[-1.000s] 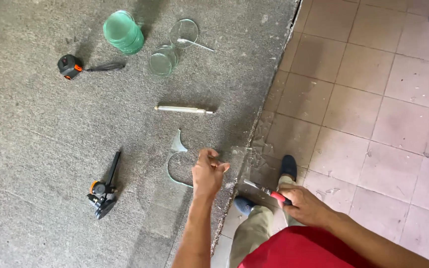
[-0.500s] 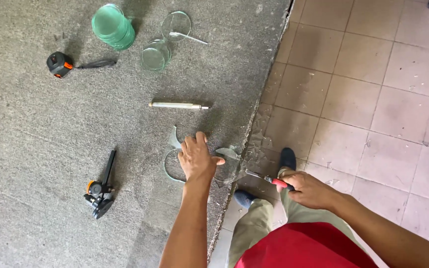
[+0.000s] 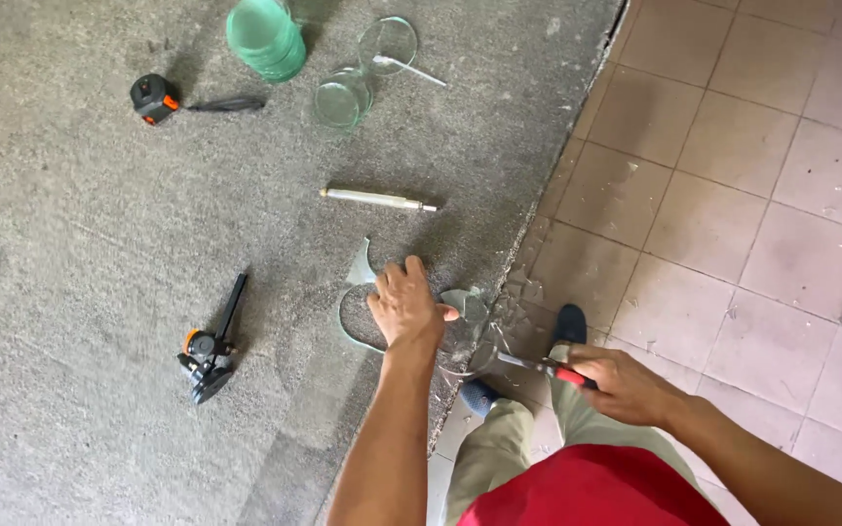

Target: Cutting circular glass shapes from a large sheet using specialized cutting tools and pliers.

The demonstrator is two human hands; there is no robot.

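Observation:
My left hand (image 3: 405, 304) presses flat on a round clear glass piece (image 3: 353, 326) lying on the grey carpeted table (image 3: 70, 195), near its right edge. A curved glass offcut (image 3: 361, 265) lies just above the hand. My right hand (image 3: 621, 382) grips red-handled pliers (image 3: 536, 364), whose jaws point left toward the glass rim sticking out at the table edge. A slim metal glass cutter (image 3: 378, 200) lies a little beyond the hand.
A stack of green glass discs (image 3: 265, 39), clear glass discs (image 3: 343, 97), a tape measure (image 3: 153, 97) and a black-and-orange circle cutter tool (image 3: 210, 349) lie on the table. Tiled floor (image 3: 752, 195) with glass chips lies to the right; my shoes (image 3: 569, 323) stand below.
My left hand moved from hovering over the glass to lying flat on it. My right hand brought the pliers leftward, closer to the glass edge.

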